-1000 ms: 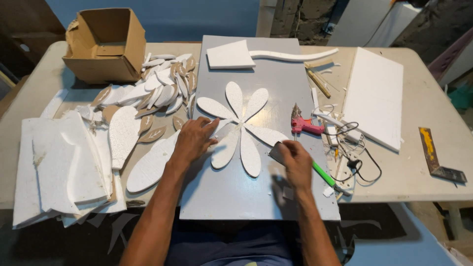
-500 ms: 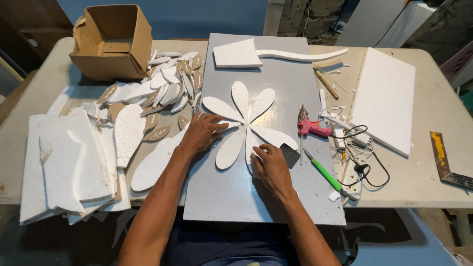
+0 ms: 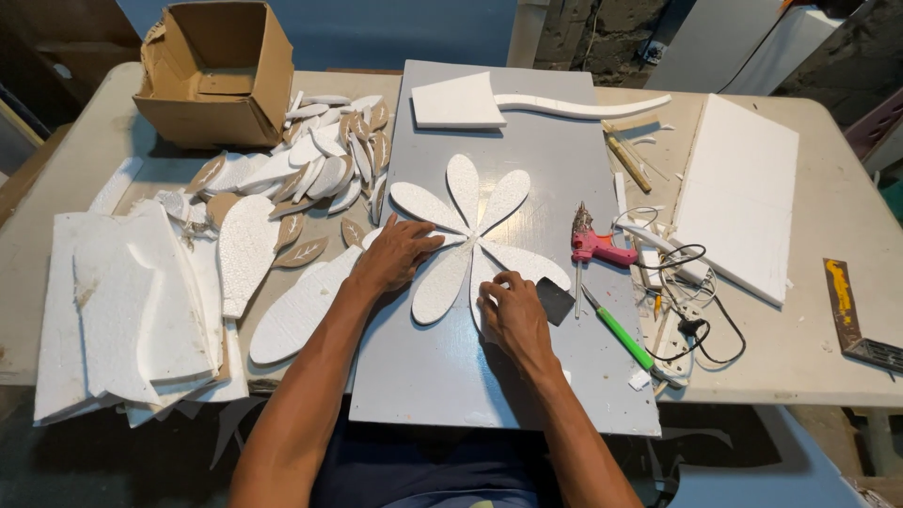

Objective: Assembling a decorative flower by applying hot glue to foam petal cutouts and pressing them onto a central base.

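A flower of white foam petals [image 3: 466, 230] lies on a grey board [image 3: 527, 132] in the middle of the table. My left hand [image 3: 395, 256] rests flat on the flower's left petals, fingers spread. My right hand [image 3: 513, 310] presses down on the lowest petal, fingers curled on its edge. A small dark square piece [image 3: 557, 301] lies just right of that hand.
A pink glue gun [image 3: 594, 243], a green-handled knife [image 3: 621, 334] and cables [image 3: 691, 301] lie right of the board. A white foam sheet [image 3: 738, 193] sits far right. Loose petals [image 3: 310, 165], foam scraps [image 3: 122, 301] and a cardboard box [image 3: 212, 71] fill the left.
My right hand moved left from beside the knife onto the lowest petal. My left hand stayed on the flower's left side. The view shifted slightly.
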